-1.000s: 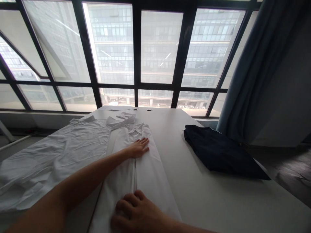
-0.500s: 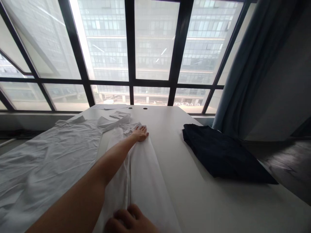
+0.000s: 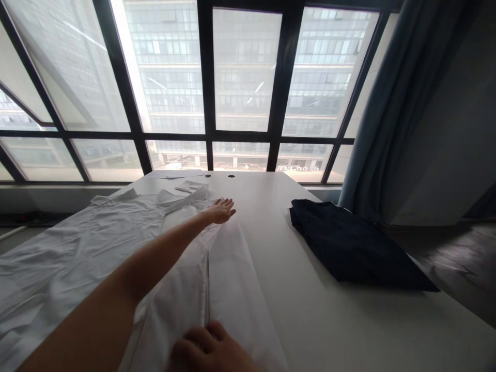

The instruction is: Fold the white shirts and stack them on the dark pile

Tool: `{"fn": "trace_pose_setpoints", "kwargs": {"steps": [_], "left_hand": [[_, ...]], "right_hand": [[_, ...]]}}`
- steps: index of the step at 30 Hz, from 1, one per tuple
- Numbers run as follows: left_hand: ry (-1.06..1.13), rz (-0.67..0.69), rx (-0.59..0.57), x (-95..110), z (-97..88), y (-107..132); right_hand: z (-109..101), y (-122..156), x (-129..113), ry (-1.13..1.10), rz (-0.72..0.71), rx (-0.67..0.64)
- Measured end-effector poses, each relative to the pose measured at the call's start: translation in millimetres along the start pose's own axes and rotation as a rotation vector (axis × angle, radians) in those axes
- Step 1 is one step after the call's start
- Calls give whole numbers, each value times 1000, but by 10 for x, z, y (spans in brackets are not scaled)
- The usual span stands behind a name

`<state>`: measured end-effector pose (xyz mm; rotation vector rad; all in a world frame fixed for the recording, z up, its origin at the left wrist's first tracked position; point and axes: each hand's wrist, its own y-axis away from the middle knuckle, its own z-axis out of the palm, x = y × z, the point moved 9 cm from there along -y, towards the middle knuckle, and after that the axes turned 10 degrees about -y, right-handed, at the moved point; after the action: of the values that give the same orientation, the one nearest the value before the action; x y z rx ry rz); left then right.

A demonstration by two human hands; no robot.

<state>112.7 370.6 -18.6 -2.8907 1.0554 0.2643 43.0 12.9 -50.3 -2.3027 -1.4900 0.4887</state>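
Observation:
White trousers lie lengthwise on the table, with a gathered waistband at the far end and a gap running between the two legs. My left hand is stretched out over the waist end, palm down, fingers extended and a little spread. Close to me, at the bottom of the view, my right hand has its fingers curled on the cloth beside the gap between the legs; its lower part is cut off by the frame. A wrinkled white garment is spread to the left, partly behind my left forearm.
The white table reaches to the large windows. A folded dark navy cloth item lies on its right side. Small folded white cloth and paper sheets lie toward the far end. A blue-grey curtain hangs at the right.
My left hand has lifted slightly and shifted a little left, and my left forearm has swung left. The trouser leg on the left has spread wider. My right hand stays almost in place.

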Motion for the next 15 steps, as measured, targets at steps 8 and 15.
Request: {"fn": "trace_pose_setpoints", "kwargs": {"steps": [8,15], "left_hand": [[-10,-241,-152,-622,473,1440],[78,-302,-90,-842,563,1038]], "right_hand": [[-188,40,-48,-43,40,-97],[-246,44,84,-106,82,-140]]}}
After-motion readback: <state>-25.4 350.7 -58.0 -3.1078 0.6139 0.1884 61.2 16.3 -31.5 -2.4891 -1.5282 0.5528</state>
